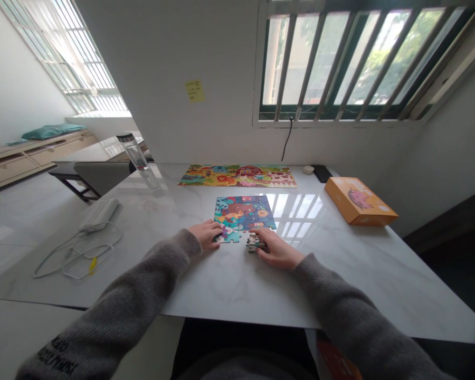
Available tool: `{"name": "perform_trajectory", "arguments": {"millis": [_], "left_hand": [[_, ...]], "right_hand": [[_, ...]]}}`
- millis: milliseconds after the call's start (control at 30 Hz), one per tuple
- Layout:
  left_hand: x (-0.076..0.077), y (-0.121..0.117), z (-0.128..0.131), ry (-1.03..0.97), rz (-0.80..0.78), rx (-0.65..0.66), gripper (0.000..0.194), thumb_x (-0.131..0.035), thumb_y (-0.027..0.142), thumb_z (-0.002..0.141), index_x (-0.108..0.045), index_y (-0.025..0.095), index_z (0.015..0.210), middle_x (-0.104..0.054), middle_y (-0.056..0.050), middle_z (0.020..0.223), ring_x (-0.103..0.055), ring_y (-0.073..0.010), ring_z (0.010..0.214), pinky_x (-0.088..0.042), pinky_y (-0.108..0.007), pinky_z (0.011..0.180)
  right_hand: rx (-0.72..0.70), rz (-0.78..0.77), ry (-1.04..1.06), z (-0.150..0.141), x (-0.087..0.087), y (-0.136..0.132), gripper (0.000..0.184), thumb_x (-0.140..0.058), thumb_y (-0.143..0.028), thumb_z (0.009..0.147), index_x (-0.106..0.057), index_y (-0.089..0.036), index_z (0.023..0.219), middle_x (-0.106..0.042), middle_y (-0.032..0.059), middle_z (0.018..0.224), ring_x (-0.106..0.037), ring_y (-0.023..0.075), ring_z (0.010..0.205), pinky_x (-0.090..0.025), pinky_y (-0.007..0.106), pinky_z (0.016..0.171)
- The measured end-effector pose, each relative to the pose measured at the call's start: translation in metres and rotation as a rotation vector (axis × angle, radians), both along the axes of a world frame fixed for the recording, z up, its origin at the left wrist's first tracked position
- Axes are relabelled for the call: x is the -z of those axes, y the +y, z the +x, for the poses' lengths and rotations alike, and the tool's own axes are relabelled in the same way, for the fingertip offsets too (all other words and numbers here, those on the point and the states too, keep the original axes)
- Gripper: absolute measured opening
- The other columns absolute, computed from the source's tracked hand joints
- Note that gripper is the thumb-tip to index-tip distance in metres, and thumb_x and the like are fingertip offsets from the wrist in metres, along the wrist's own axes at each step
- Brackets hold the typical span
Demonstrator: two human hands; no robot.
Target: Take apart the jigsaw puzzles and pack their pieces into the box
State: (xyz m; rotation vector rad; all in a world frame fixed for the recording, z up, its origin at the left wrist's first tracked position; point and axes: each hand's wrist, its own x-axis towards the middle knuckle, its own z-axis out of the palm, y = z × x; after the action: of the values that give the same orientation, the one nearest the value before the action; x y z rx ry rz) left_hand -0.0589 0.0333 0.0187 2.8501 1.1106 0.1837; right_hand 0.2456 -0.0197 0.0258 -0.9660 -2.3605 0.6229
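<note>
A partly joined jigsaw puzzle (245, 212) with dark blue and teal pieces lies on the marble-patterned table in front of me. Its lower edge shows bare knobs and sockets. My left hand (207, 234) rests at the puzzle's lower left corner, fingers stretched out onto the pieces and nothing visible in its grasp. Just below the puzzle's lower right side, my right hand (276, 249) is closed around a small stack of puzzle pieces (254, 243), seen edge-on. How many pieces are in the stack I cannot tell.
Behind the puzzle lies a long farm-animal picture strip (237, 176). An orange box (359, 200) sits at the right, near a black phone (322, 173) and a small white case (308, 169). To the left are a clear bottle (136, 153), a white power strip (100, 215) and its coiled cable (73, 264).
</note>
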Motion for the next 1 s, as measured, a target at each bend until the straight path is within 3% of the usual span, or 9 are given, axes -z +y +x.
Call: {"name": "perform_trajectory", "arguments": {"millis": [133,267,500,700,1000], "left_hand": [[-0.003,-0.013,0.011,0.089,0.076,-0.03,0.032,-0.062,0.017,0.08,-0.064,0.019,0.112,-0.067,-0.013,0.112,-0.061,-0.026,0.1,-0.053,-0.034,0.082],[-0.002,-0.018,0.017,0.112,0.134,-0.044,0.029,-0.049,0.009,0.088,-0.061,0.016,0.114,-0.068,-0.014,0.108,-0.062,-0.0244,0.098,-0.052,-0.034,0.081],[-0.002,-0.015,0.012,0.067,0.139,-0.007,0.02,-0.046,0.009,0.09,-0.062,0.017,0.097,-0.067,-0.011,0.102,-0.06,-0.0223,0.098,-0.052,-0.032,0.083],[-0.01,-0.014,0.017,0.074,0.08,-0.061,0.022,-0.047,0.01,0.09,-0.061,0.02,0.102,-0.066,-0.01,0.111,-0.058,-0.022,0.097,-0.053,-0.03,0.078],[-0.007,-0.014,0.019,0.011,0.129,-0.227,0.013,-0.049,0.014,0.082,-0.058,0.019,0.089,-0.063,-0.005,0.079,-0.061,-0.0195,0.072,-0.051,-0.032,0.076]], "right_hand": [[-0.009,0.001,-0.005,0.0,0.0,0.001,0.058,-0.057,-0.014,0.08,-0.046,-0.019,0.137,-0.058,0.0137,0.13,-0.053,0.0283,0.121,-0.042,0.045,0.104],[-0.001,0.003,-0.008,-0.001,0.0,0.001,0.059,-0.057,-0.013,0.08,-0.046,-0.018,0.137,-0.058,0.0137,0.13,-0.053,0.0284,0.121,-0.042,0.045,0.104],[0.001,0.012,-0.005,-0.001,0.003,0.001,0.06,-0.057,-0.014,0.081,-0.045,-0.02,0.139,-0.058,0.0136,0.131,-0.054,0.0282,0.121,-0.042,0.045,0.104],[0.01,0.014,-0.018,-0.002,0.002,0.001,0.06,-0.057,-0.014,0.081,-0.045,-0.021,0.139,-0.058,0.0135,0.131,-0.054,0.0287,0.122,-0.042,0.046,0.104],[0.009,0.01,-0.024,-0.002,0.001,0.0,0.059,-0.056,-0.014,0.081,-0.045,-0.02,0.139,-0.059,0.0131,0.131,-0.054,0.0282,0.121,-0.043,0.045,0.104]]}}
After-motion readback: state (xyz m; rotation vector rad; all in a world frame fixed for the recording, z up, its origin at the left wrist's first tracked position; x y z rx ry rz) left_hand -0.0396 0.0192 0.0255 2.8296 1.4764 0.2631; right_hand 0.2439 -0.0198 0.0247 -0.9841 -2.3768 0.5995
